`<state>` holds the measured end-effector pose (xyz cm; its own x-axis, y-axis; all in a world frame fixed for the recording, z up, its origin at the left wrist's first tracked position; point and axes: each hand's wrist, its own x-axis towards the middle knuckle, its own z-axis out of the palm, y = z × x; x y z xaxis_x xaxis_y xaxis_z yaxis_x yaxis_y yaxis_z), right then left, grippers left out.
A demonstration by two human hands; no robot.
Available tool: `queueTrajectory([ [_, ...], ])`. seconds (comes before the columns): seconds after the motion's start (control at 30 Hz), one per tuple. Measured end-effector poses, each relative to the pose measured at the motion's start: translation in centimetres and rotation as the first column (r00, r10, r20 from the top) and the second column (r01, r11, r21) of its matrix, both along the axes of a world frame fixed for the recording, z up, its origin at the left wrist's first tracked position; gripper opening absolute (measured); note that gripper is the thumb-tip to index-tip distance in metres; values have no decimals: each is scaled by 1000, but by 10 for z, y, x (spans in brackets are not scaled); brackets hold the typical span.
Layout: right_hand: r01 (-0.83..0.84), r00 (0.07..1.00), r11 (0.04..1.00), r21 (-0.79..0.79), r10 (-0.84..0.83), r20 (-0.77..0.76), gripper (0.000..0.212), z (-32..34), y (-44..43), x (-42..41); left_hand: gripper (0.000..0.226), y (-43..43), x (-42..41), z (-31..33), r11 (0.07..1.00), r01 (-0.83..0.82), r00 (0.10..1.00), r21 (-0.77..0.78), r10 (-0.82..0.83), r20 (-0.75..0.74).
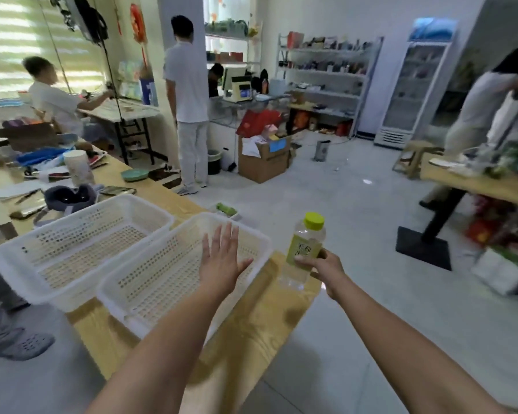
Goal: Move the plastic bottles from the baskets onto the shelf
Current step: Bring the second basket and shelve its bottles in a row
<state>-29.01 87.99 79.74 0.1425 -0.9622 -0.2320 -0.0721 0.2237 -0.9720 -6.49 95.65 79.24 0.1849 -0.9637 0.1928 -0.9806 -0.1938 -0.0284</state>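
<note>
1. Left hand: palm down, fingers straight and spread apart, holding nothing. It is held over the nearer white basket, with the fingertips above the basket's far half.
2. Right hand: fingers clamped round the label of the plastic bottle, thumb on the near face.
3. The bottle is upright with a slight lean. It has a clear body and a yellow label, and its yellow-green cap is above the fingers. It is held in the air just right of the nearer basket, by the table's right edge.
4. Left of the left fingers: a second white basket, side by side with the first. Both stand on the wooden table.
5. Beyond the left fingertips, further along the table: a dark cap, a white cup and a teal dish.
6. Further out on the floor: a cardboard box, open and stuffed with papers.
7. Far wall, well beyond the right fingers: the white shelf, its tiers stocked with small goods too blurred to name. A glass-door fridge stands just right of it.
</note>
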Motion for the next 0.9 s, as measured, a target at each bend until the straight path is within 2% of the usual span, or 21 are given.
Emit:
queueTrajectory([
  [0.07, 103, 995, 995, 9, -103, 16, 39, 4, 9, -43, 101, -12, -32, 6, 994, 103, 994, -22, -103, -22],
  [0.2, 297, 954, 955, 11, -297, 35, 34, 9, 44, -142, 103, -30, -120, 15, 957, 288, 957, -37, -289, -28],
  [0.33, 491, 871, 871, 5, -491, 5, 34, 14, 106, -252, 89, -20, -238, 20, 877, 479, 877, -35, -480, -30],
  [0.4, 602, 798, 798, -1, -602, -23, 35, 18, 146, -307, 83, -4, -301, 21, 810, 585, 811, -36, -585, -4],
  [0.6, 848, 529, 530, -21, -847, -52, 37, 21, 294, -446, 84, 68, -476, 23, 556, 830, 556, -46, -831, -7],
  [0.73, 941, 334, 338, -27, -938, -98, 37, 21, 406, -510, 83, 135, -581, 28, 336, 941, 335, -44, -942, -22],
  [0.9, 997, 72, 73, -15, -995, -71, 37, 22, 525, -550, 87, 222, -672, 32, 32, 998, 31, -47, -999, -5],
])
